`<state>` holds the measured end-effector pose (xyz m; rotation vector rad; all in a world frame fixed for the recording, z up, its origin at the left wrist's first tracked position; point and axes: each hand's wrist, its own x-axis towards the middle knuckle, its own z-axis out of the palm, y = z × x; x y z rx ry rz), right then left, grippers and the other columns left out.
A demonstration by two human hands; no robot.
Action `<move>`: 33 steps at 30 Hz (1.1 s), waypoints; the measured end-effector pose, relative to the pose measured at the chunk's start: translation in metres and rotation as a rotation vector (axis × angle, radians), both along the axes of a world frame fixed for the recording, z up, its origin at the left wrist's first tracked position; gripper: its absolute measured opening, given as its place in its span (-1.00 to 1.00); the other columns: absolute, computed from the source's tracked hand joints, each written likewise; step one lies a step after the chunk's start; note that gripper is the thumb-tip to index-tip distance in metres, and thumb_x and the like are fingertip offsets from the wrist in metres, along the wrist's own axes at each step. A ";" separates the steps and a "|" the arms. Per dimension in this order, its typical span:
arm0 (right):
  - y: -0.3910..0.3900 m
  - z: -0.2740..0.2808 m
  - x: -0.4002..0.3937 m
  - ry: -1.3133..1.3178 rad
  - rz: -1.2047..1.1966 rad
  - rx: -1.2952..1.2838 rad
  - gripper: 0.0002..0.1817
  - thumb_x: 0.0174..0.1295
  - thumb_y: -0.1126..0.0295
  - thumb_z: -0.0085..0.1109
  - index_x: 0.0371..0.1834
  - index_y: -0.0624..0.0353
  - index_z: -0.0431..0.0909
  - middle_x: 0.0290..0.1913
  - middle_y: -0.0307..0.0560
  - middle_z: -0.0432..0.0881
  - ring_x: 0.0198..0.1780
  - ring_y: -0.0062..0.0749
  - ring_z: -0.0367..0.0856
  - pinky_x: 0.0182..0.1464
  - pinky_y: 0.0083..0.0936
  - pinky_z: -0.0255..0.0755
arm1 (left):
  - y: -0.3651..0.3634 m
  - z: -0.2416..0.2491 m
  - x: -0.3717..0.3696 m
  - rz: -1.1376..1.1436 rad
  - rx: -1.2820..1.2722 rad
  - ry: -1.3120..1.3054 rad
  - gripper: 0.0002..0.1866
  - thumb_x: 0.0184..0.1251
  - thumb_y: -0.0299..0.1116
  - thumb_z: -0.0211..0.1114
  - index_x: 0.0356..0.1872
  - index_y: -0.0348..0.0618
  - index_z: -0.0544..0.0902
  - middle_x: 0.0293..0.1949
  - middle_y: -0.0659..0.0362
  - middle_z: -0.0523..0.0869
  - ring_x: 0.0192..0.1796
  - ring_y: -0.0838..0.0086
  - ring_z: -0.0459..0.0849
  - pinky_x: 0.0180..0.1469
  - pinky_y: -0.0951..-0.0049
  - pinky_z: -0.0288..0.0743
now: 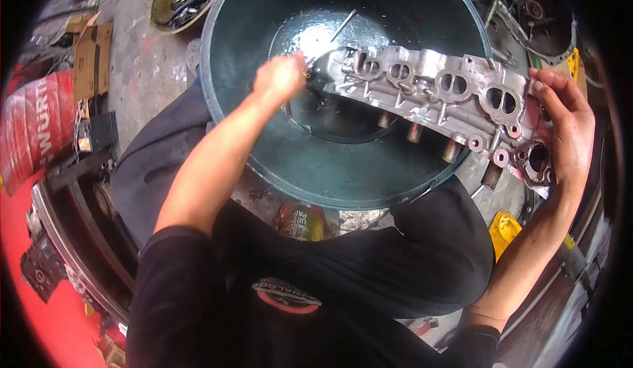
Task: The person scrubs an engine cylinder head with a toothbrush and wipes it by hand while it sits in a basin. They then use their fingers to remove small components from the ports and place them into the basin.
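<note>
Cylinder head (478,96), one end against spread right hand (571,125), other near blurred left hand (279,79), grip unclear

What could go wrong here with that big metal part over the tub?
The metal part might slip from the right hand and drop into the tub, whose shiny bottom looks wet, so it could splash. The left hand, blurred as if moving close to the part's far end, could scrape its knuckles on the metal.
</note>
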<state>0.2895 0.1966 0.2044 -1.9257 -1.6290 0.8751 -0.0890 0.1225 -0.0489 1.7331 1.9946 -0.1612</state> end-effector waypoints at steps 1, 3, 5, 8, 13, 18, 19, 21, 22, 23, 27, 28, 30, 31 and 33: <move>-0.003 0.001 0.000 0.002 0.007 -0.034 -0.76 0.32 0.40 0.28 0.00 0.21 0.69 -0.16 -0.26 0.71 -0.25 -0.66 0.61 -0.30 -0.70 0.49 | 0.005 0.014 -0.009 0.182 0.014 -0.005 -0.73 0.37 -0.30 0.13 -0.02 -0.10 0.69 -0.08 -0.13 0.78 0.05 -0.07 0.75 0.08 -0.05 0.61; 0.000 0.000 0.007 0.002 0.012 -0.051 -0.76 0.31 0.40 0.28 0.00 0.21 0.70 -0.17 -0.27 0.71 -0.28 -0.68 0.60 -0.32 -0.72 0.47 | 0.013 0.008 -0.015 0.117 0.063 -0.031 -0.71 0.31 -0.35 0.13 -0.01 -0.10 0.69 -0.09 -0.12 0.79 0.04 -0.05 0.76 0.07 -0.02 0.63; 0.001 -0.003 0.014 0.006 0.019 -0.062 -0.77 0.31 0.40 0.28 -0.01 0.21 0.71 -0.18 -0.28 0.71 -0.32 -0.71 0.58 -0.34 -0.76 0.44 | 0.004 0.052 0.022 -0.001 -0.043 -0.063 -0.70 0.34 -0.34 0.11 0.01 -0.12 0.69 -0.12 -0.11 0.79 0.02 -0.03 0.77 0.07 -0.02 0.63; 0.006 -0.001 0.010 -0.031 0.024 -0.007 -0.76 0.32 0.40 0.28 0.00 0.21 0.71 -0.17 -0.28 0.71 -0.31 -0.71 0.57 -0.28 -0.74 0.45 | 0.000 0.046 0.048 -0.038 -0.048 -0.046 -0.66 0.45 -0.30 0.04 0.05 -0.15 0.70 -0.07 -0.08 0.79 0.03 0.04 0.78 0.05 0.00 0.64; 0.010 -0.002 0.012 -0.005 0.014 -0.056 -0.77 0.34 0.37 0.28 0.00 0.21 0.71 -0.21 -0.29 0.69 -0.28 -0.70 0.55 -0.28 -0.72 0.44 | -0.002 0.026 0.052 -0.059 -0.045 -0.201 -0.68 0.40 -0.36 0.04 -0.03 -0.23 0.71 -0.09 -0.15 0.78 0.01 0.00 0.77 0.06 0.03 0.63; 0.009 0.006 0.013 -0.017 0.031 -0.060 -0.77 0.34 0.40 0.29 0.00 0.24 0.70 -0.18 -0.27 0.70 -0.31 -0.72 0.56 -0.35 -0.75 0.40 | -0.007 0.049 0.035 0.174 -0.077 -0.420 -0.69 0.34 -0.37 0.12 -0.02 -0.23 0.72 -0.10 -0.19 0.77 0.02 -0.02 0.75 0.08 0.04 0.60; 0.008 0.005 0.009 0.021 -0.003 -0.063 -0.77 0.34 0.41 0.30 0.00 0.25 0.70 -0.16 -0.25 0.72 -0.29 -0.70 0.57 -0.33 -0.75 0.42 | -0.020 0.050 0.035 0.297 0.034 -0.450 -0.67 0.33 -0.37 0.13 0.03 -0.23 0.71 -0.09 -0.19 0.76 0.03 -0.02 0.75 0.10 0.05 0.59; 0.004 0.000 0.003 0.062 -0.035 -0.016 -0.77 0.35 0.44 0.30 0.02 0.28 0.69 -0.10 -0.21 0.73 -0.23 -0.64 0.60 -0.22 -0.74 0.47 | -0.035 0.061 0.060 0.471 0.147 -0.587 -0.57 0.27 -0.51 0.11 0.19 -0.33 0.46 -0.21 -0.36 0.72 -0.07 -0.23 0.73 0.07 -0.05 0.58; 0.008 0.000 0.011 0.058 -0.014 -0.030 -0.76 0.35 0.45 0.30 0.03 0.28 0.69 -0.09 -0.21 0.73 -0.21 -0.63 0.60 -0.19 -0.73 0.48 | -0.041 0.060 0.070 0.494 0.211 -0.637 -0.59 0.28 -0.50 0.10 0.17 -0.33 0.43 -0.25 -0.39 0.71 -0.11 -0.25 0.73 0.03 -0.09 0.58; 0.009 0.003 0.016 0.045 0.009 -0.054 -0.76 0.35 0.45 0.29 0.03 0.29 0.69 -0.08 -0.20 0.73 -0.20 -0.62 0.60 -0.17 -0.72 0.49 | -0.050 0.053 0.081 0.525 0.265 -0.693 -0.61 0.30 -0.49 0.08 0.15 -0.32 0.40 -0.28 -0.42 0.69 -0.14 -0.28 0.72 -0.02 -0.12 0.57; 0.012 0.000 0.015 0.046 -0.035 -0.047 -0.76 0.37 0.44 0.29 0.04 0.27 0.69 -0.05 -0.16 0.73 -0.12 -0.60 0.62 -0.12 -0.68 0.55 | -0.095 0.038 0.103 0.657 0.144 -0.725 -0.55 0.46 -0.36 0.17 0.34 0.00 0.42 -0.18 -0.30 0.73 -0.09 -0.28 0.70 -0.01 -0.10 0.56; 0.014 -0.001 0.017 0.051 -0.038 -0.062 -0.76 0.36 0.43 0.30 0.04 0.26 0.69 -0.04 -0.17 0.73 -0.12 -0.60 0.62 -0.10 -0.67 0.56 | -0.108 0.035 0.109 0.609 0.169 -0.674 -0.58 0.51 -0.31 0.13 0.34 0.07 0.42 -0.27 -0.27 0.74 -0.18 -0.31 0.69 -0.07 -0.16 0.55; 0.015 0.001 0.020 0.056 -0.052 -0.081 -0.76 0.36 0.42 0.30 0.04 0.24 0.69 -0.02 -0.18 0.73 -0.10 -0.59 0.63 -0.06 -0.64 0.57 | -0.110 0.022 0.117 0.587 0.139 -0.602 -0.59 0.52 -0.29 0.11 0.34 0.07 0.43 -0.30 -0.24 0.74 -0.21 -0.30 0.70 -0.11 -0.19 0.54; 0.013 0.002 0.019 0.038 -0.038 -0.070 -0.76 0.36 0.42 0.31 0.04 0.24 0.70 -0.01 -0.19 0.73 -0.10 -0.59 0.62 -0.05 -0.63 0.57 | -0.108 0.016 0.121 0.569 0.123 -0.570 -0.60 0.53 -0.27 0.10 0.34 0.07 0.43 -0.31 -0.23 0.74 -0.23 -0.29 0.70 -0.13 -0.20 0.54; 0.013 0.006 0.015 -0.006 -0.004 -0.051 -0.76 0.36 0.40 0.32 0.04 0.22 0.70 0.01 -0.21 0.74 -0.09 -0.60 0.62 -0.03 -0.61 0.56 | -0.089 0.001 0.121 0.456 0.272 -0.561 -0.60 0.46 -0.38 0.09 0.27 -0.21 0.44 -0.42 -0.14 0.72 -0.34 -0.17 0.72 -0.24 -0.14 0.59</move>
